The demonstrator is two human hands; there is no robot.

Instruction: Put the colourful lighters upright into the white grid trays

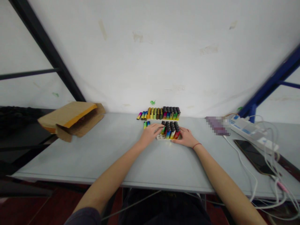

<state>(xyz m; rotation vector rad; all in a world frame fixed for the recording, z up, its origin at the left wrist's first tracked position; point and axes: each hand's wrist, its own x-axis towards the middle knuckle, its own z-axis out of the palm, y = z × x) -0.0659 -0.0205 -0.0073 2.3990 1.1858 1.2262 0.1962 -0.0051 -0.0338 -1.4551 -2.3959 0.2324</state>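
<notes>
Several lighters (173, 132) with black tops and colourful bodies stand upright in a white holder (161, 137), whose front left slots show bare. My right hand (186, 138) grips the holder's right end, thumb along the front and fingers around the side. At the holder's left side, my left hand (150, 133) has its fingers pinched on a green lighter (163, 129) near the other lighters; the fingertips are partly hidden. Just behind my left hand lie two loose lighters, one green (145, 124) and one blue (148, 123).
Behind the holder stand a block of black-topped lighters (171, 113) and a block of yellow ones (155, 113). Loose lighters (142, 115) lie beside them. An open cardboard box (70, 117) is at left. A phone (254, 156), power strip (255, 132) and cables crowd the right.
</notes>
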